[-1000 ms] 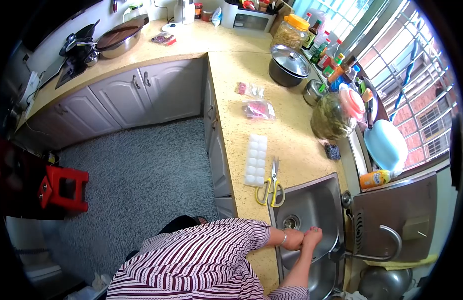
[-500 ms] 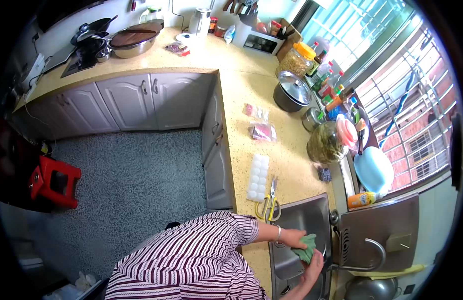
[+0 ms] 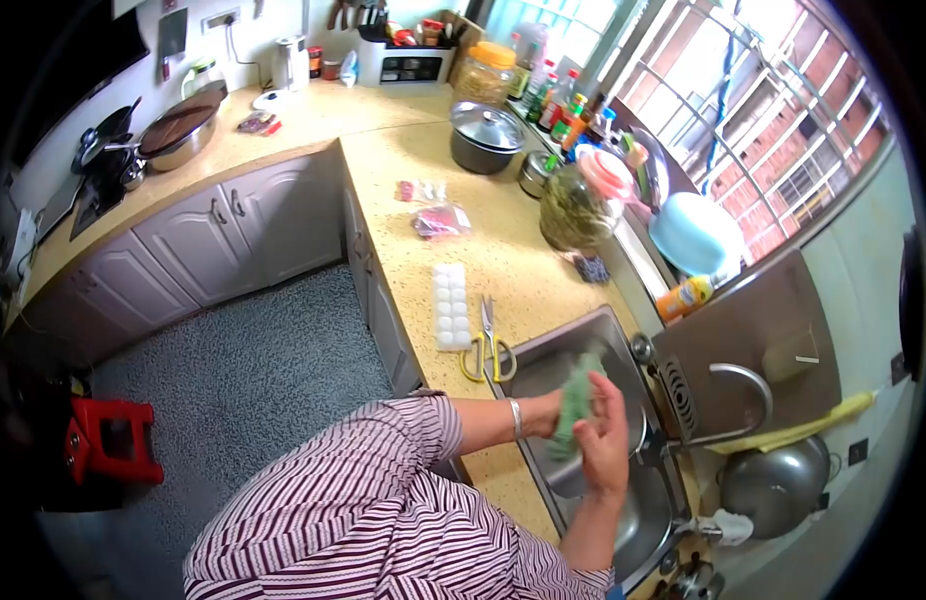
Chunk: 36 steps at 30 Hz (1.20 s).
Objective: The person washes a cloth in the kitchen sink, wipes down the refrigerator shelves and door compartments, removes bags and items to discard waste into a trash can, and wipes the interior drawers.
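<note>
A green cloth [image 3: 573, 408], smeared by motion, is bunched between my two hands above the sink [image 3: 623, 350]. My left hand [image 3: 545, 413], with a bracelet at the wrist, grips it from the left and is partly hidden behind it. From the other side, my right hand [image 3: 607, 440] presses on the cloth with fingers and thumb bent around its edge. Yellow-handled scissors [image 3: 488, 345] lie on the counter by the sink's corner, blades pointing away. Beside them is a white tray of round cells [image 3: 451, 308].
Two plastic packets, one of them pink [image 3: 441, 221], lie on the counter [image 3: 393, 150]. A lidded pot [image 3: 486, 140], a big jar with a pink lid [image 3: 581, 208] and several bottles line the window side. The faucet [image 3: 748, 385] arches beyond the sink. A red stool [image 3: 113, 440] stands on the floor.
The view has shifted, so the counter things sit further left. Both hands have stayed together over the sink with the cloth, which has turned more upright and blurred between them.
</note>
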Motion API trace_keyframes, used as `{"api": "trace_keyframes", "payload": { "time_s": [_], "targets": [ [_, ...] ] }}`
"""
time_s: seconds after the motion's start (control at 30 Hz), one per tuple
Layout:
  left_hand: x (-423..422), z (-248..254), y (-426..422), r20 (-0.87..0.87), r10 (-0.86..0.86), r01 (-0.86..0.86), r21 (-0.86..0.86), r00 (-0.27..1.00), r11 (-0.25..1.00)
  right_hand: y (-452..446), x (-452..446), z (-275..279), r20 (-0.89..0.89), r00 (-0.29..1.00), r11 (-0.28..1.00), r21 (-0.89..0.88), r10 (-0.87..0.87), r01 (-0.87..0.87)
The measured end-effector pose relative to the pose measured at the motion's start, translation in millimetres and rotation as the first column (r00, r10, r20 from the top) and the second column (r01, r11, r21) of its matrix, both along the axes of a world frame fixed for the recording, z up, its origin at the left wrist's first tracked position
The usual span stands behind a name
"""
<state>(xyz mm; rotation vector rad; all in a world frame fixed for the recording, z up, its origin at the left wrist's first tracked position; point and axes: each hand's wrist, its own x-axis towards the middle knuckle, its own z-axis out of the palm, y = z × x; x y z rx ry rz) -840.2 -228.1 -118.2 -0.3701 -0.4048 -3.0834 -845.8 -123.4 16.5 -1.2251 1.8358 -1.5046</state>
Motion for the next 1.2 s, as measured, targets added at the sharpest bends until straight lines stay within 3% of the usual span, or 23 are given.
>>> {"api": "trace_keyframes", "payload": {
  "time_s": [0.03, 0.07, 0.1, 0.13, 0.17, 0.2, 0.23, 0.27, 0.3, 0.33, 0.37, 0.43, 0.5, 0.57, 0.6, 0.67, 0.83, 0.9, 0.97, 1.03, 1.07, 1.13, 1.2],
  "targets": [
    [-9, -15, 5, 0.006, -0.014, 0.014, -0.003, 1.000, 1.000, 4, -10, -24, 0.351, 0.928, 0.990, -0.097, 0.127, -0.099],
    [0, -1, 2, 0.085, -0.041, 0.042, -0.016, 0.996, 0.999, 6, -20, -49, 0.636, 0.722, 0.960, -0.228, 0.272, -0.161],
    [4, 6, 1, 0.164, -0.064, 0.069, -0.028, 0.984, 0.997, 17, -37, -79, 0.638, 0.721, 0.960, -0.235, 0.271, -0.153],
    [0, -1, 7, 0.169, 0.056, -0.007, -0.276, 0.984, 0.961, 33, -57, -108, 0.734, 0.645, 0.975, -0.204, 0.213, -0.090],
    [7, 16, 9, 0.175, 0.063, -0.011, -0.281, 0.983, 0.960, 41, -68, -124, 0.818, 0.553, 0.985, -0.166, 0.160, -0.040],
    [24, 51, 8, 0.120, 0.030, 0.049, -0.603, 0.992, 0.796, 40, -52, -104, 0.544, 0.808, 0.969, -0.215, 0.225, -0.124],
    [37, 77, 4, 0.086, -0.016, 0.082, -0.847, 0.996, 0.525, 36, -51, -99, 0.549, 0.799, 0.964, -0.225, 0.247, -0.144],
    [36, 85, 1, 0.049, -0.016, 0.051, -0.939, 0.999, 0.340, 36, -54, -97, 0.781, 0.592, 0.978, -0.199, 0.201, -0.069],
    [35, 87, 0, 0.057, 0.006, 0.052, -0.939, 0.998, 0.340, 37, -66, -107, 0.842, 0.507, 0.981, -0.185, 0.184, -0.049],
    [33, 87, 0, -0.112, 0.072, -0.121, -0.984, 0.991, 0.130, 37, -74, -112, 0.895, 0.416, 0.985, -0.168, 0.163, -0.025],
    [32, 88, -1, -0.286, 0.096, -0.277, -0.956, 0.954, -0.096, 39, -80, -117, 0.897, 0.407, 0.985, -0.170, 0.172, -0.041],
    [36, 92, -5, -0.345, 0.106, -0.325, -0.931, 0.933, -0.165, 33, -80, -107, 0.828, 0.557, 0.990, -0.123, 0.064, 0.068],
    [52, 103, -10, -0.458, 0.169, -0.402, -0.871, 0.873, -0.283, 31, -86, -115, 0.829, 0.538, 0.984, -0.178, 0.151, -0.002],
    [74, 105, -22, -0.467, 0.183, -0.399, -0.862, 0.865, -0.314, 21, -60, -92, 0.719, 0.682, 0.982, -0.188, 0.134, 0.006],
    [81, 96, -27, -0.583, 0.158, -0.481, -0.771, 0.797, -0.418, 19, -50, -90, 0.711, 0.685, 0.981, -0.194, 0.155, -0.021],
    [105, 86, -39, -0.727, 0.087, -0.561, -0.595, 0.681, -0.575, 5, -32, -87, 0.775, 0.630, 0.962, -0.205, 0.047, 0.180],
    [200, 96, -89, -0.841, 0.002, -0.608, -0.393, 0.542, -0.689, -63, 21, -51, 0.633, 0.774, 0.977, -0.172, 0.015, 0.122],
    [233, 75, -113, -0.767, 0.169, -0.633, -0.614, 0.619, -0.471, -93, 48, -44, 0.591, 0.806, 0.987, -0.148, 0.043, 0.056],
    [276, 56, -137, -0.760, 0.271, -0.590, -0.636, 0.591, -0.498, -119, 76, -45, 0.572, 0.817, 0.994, -0.113, 0.073, -0.009],
    [326, 39, -161, -0.481, 0.520, -0.274, -0.862, 0.706, -0.426, -149, 100, -47, 0.546, 0.822, 0.987, -0.094, 0.160, -0.129],
    [348, 29, -156, -0.465, 0.561, -0.259, -0.875, 0.685, -0.408, -161, 114, -47, 0.542, 0.819, 0.981, -0.071, 0.188, -0.179],
    [394, 19, -163, -0.336, 0.763, -0.050, -0.927, 0.552, -0.372, -190, 137, -53, 0.539, 0.795, 0.955, -0.065, 0.278, -0.290],
    [430, -9, -154, -0.300, 0.858, 0.030, -0.939, 0.417, -0.342, -208, 152, -62, 0.536, 0.758, 0.911, -0.053, 0.371, -0.409]
  ]
}}
